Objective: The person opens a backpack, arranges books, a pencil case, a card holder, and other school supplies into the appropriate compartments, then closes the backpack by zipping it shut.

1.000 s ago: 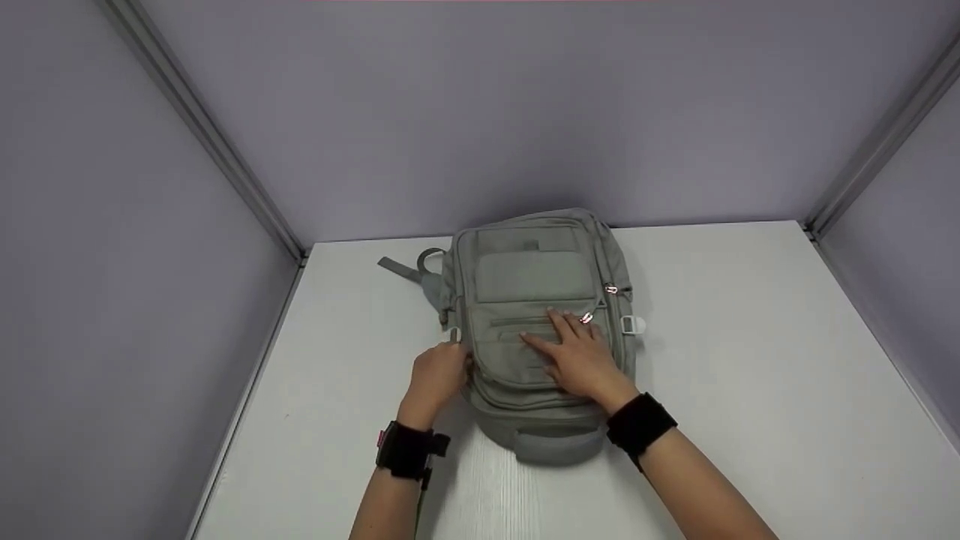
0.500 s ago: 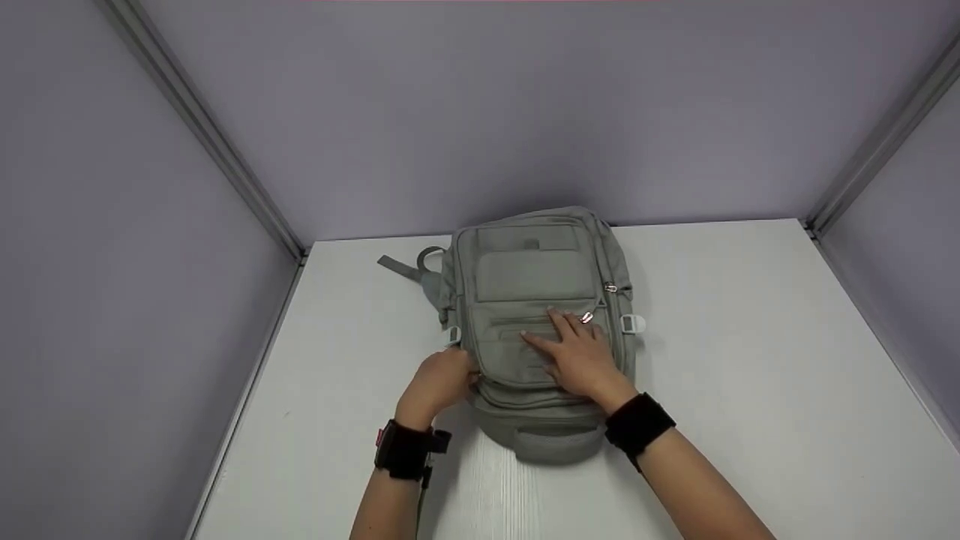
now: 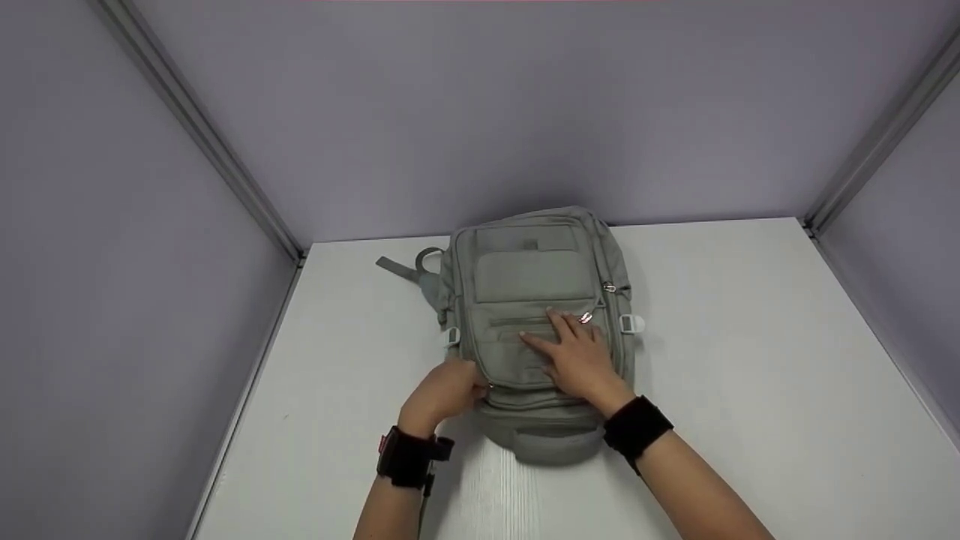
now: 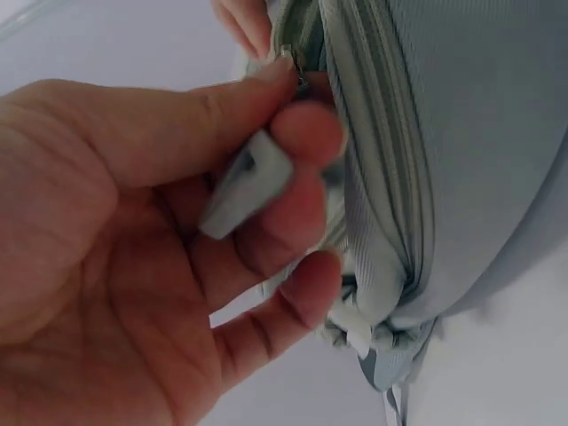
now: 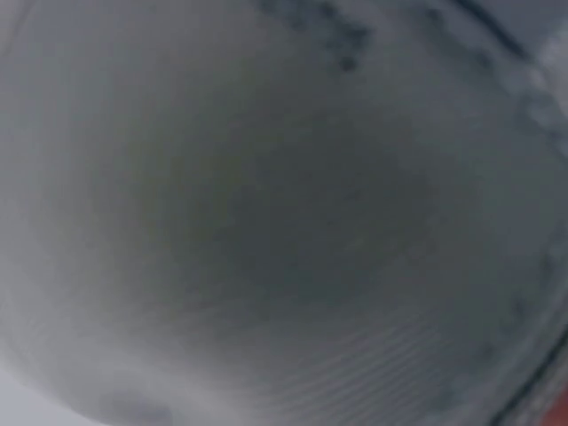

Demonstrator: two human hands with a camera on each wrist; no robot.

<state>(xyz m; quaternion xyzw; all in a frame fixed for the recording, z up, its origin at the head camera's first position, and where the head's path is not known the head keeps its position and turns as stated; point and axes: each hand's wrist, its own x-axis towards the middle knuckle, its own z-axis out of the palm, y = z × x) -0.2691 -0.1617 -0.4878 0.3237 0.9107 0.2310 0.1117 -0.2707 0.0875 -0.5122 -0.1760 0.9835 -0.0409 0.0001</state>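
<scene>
A grey-green backpack (image 3: 534,276) lies front side up on the white table, its top handle (image 3: 559,446) toward me. At the bag's near left edge, my left hand (image 3: 448,386) pinches a zipper pull (image 4: 251,182) between thumb and index finger. The pull's grey tab hangs across the curled fingers in the left wrist view, beside the zipper track (image 4: 390,133). My right hand (image 3: 581,360) rests on the front pocket with its fingers spread. Close, blurred backpack fabric (image 5: 293,204) fills most of the right wrist view.
A strap (image 3: 401,268) sticks out at the bag's far left. White side buckles (image 3: 632,324) sit on both edges. Grey-purple panels (image 3: 480,112) enclose the table (image 3: 750,360) at the back and both sides.
My left hand has moved along the bag's left edge toward me and slightly right, around the near corner, with the zipper pull. The right hand has stayed in place.
</scene>
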